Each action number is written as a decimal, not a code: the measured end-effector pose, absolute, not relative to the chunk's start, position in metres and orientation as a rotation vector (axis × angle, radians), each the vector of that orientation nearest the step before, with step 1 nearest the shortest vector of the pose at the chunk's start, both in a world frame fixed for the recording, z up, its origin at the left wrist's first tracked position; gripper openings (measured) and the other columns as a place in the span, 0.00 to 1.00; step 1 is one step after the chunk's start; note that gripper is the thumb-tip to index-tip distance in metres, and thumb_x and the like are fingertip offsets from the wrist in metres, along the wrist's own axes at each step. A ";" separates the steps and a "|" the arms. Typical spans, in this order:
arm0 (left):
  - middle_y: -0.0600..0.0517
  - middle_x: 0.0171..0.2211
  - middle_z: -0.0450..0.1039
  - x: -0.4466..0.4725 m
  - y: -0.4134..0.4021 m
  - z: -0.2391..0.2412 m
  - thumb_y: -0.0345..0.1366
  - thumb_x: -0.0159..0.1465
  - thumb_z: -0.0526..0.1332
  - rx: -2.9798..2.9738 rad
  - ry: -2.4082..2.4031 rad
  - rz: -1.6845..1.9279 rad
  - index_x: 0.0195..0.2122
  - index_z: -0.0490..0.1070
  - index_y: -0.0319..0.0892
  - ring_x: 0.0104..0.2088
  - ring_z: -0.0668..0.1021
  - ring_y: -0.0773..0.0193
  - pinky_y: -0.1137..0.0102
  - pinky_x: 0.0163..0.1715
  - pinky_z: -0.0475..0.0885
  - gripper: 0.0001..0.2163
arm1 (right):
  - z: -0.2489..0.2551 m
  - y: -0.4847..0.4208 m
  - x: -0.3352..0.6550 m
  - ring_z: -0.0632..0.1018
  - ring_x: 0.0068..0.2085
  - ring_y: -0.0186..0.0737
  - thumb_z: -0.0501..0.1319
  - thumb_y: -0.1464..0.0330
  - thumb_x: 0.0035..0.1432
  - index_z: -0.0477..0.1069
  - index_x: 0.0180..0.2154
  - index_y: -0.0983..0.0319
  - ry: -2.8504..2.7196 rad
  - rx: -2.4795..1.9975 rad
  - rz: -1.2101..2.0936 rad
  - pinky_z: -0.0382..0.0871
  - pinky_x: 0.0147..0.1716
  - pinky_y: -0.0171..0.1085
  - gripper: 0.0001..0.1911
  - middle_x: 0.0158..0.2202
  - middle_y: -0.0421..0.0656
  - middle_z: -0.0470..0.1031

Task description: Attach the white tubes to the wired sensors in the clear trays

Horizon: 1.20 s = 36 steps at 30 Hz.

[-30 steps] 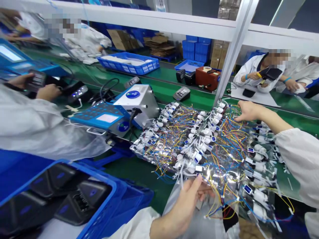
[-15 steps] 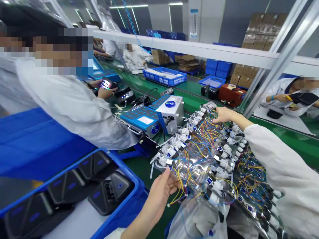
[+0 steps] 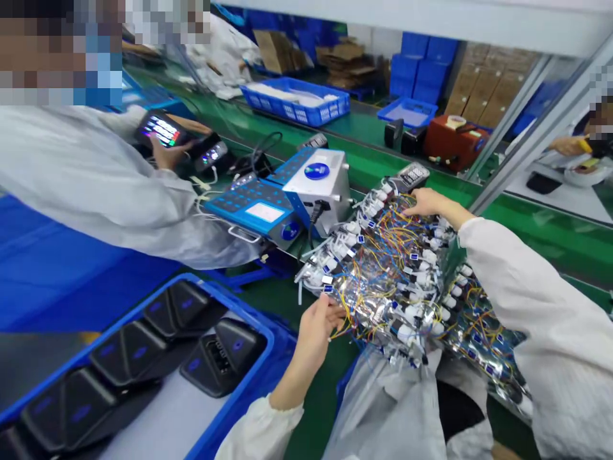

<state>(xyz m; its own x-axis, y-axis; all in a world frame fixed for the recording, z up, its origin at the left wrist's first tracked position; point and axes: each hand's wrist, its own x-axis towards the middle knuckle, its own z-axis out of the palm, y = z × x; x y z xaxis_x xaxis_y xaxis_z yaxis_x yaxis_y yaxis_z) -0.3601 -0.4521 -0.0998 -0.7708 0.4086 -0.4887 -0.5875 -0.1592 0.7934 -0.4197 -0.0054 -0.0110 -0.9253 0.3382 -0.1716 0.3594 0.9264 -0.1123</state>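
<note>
The left hand (image 3: 313,326) is at the near left corner of a transparent plastic sheet (image 3: 368,303), its thumb over the edge and its fingers bent beneath, closed on that corner. The right hand (image 3: 433,203) is at the far edge of the same sheet, partly open, with the thumb over the wires (image 3: 393,233); whether the fingers grip the edge cannot be told. The sheet spans the space between the two hands, its near edge projecting beyond the green bench (image 3: 359,150) toward the wearer's lap. It carries rows of white cylindrical parts (image 3: 430,257) along its sides, with yellow, blue and red wires tangled between the rows. A second sheet (image 3: 479,332), bearing similar parts, lies to the right, partly covered by the right sleeve (image 3: 517,275). A display unit (image 3: 412,176) rests just beyond the right hand. A silver box (image 3: 335,204) and a blue control panel (image 3: 230,203) stand left of the sheet. A blue crate (image 3: 269,338) at lower left contains black housings (image 3: 239,364). At upper left, a co-worker holds a lit display (image 3: 160,128).
</note>
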 end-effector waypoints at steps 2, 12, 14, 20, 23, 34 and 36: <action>0.44 0.30 0.82 -0.363 -0.453 -0.102 0.65 0.52 0.73 -0.214 1.478 1.964 0.34 0.70 0.39 0.28 0.83 0.58 0.72 0.25 0.72 0.31 | -0.008 -0.011 -0.398 0.77 0.58 0.59 0.69 0.48 0.59 0.71 0.59 0.68 3.119 0.532 -0.315 0.72 0.59 0.50 0.38 0.57 0.60 0.76; 0.48 0.26 0.79 -0.381 -0.455 -0.116 0.65 0.54 0.71 -0.080 1.619 1.993 0.34 0.69 0.41 0.26 0.80 0.60 0.72 0.24 0.70 0.30 | 0.021 -0.136 -0.167 0.80 0.52 0.53 0.64 0.60 0.65 0.73 0.53 0.58 3.392 0.743 -1.076 0.76 0.52 0.52 0.17 0.53 0.51 0.78; 0.49 0.27 0.77 -0.380 -0.458 -0.121 0.66 0.55 0.70 -0.050 1.674 1.970 0.35 0.69 0.41 0.26 0.80 0.61 0.71 0.25 0.70 0.30 | -0.003 -0.180 -0.125 0.81 0.39 0.47 0.64 0.61 0.67 0.75 0.42 0.56 3.211 0.746 -1.437 0.78 0.40 0.45 0.07 0.40 0.46 0.80; 0.52 0.36 0.72 -0.357 -0.488 -0.131 0.57 0.66 0.64 0.135 2.285 2.056 0.43 0.67 0.42 0.32 0.75 0.65 0.73 0.30 0.69 0.21 | -0.103 -0.287 -0.088 0.80 0.40 0.46 0.71 0.62 0.61 0.74 0.51 0.56 3.141 0.878 -1.714 0.77 0.36 0.42 0.18 0.45 0.47 0.79; 0.53 0.36 0.67 -0.333 -0.492 -0.117 0.45 0.69 0.64 0.571 2.592 2.232 0.42 0.66 0.43 0.35 0.73 0.64 0.69 0.37 0.71 0.12 | -0.127 -0.305 -0.099 0.80 0.41 0.46 0.68 0.63 0.64 0.75 0.48 0.56 3.166 0.915 -1.729 0.76 0.37 0.42 0.12 0.45 0.46 0.79; 0.42 0.52 0.81 -0.274 -0.426 -0.032 0.36 0.70 0.63 2.193 1.855 0.979 0.56 0.77 0.48 0.53 0.81 0.50 0.53 0.55 0.77 0.14 | -0.074 -0.311 -0.090 0.72 0.27 0.36 0.67 0.62 0.65 0.73 0.34 0.58 2.775 0.997 -2.297 0.68 0.27 0.36 0.09 0.28 0.38 0.72; 0.42 0.53 0.81 -0.278 -0.420 -0.032 0.37 0.71 0.62 2.214 1.843 0.987 0.56 0.78 0.49 0.52 0.82 0.51 0.56 0.52 0.77 0.14 | -0.058 -0.309 -0.099 0.71 0.24 0.34 0.69 0.60 0.64 0.74 0.35 0.58 2.639 0.953 -2.476 0.67 0.23 0.34 0.09 0.26 0.37 0.71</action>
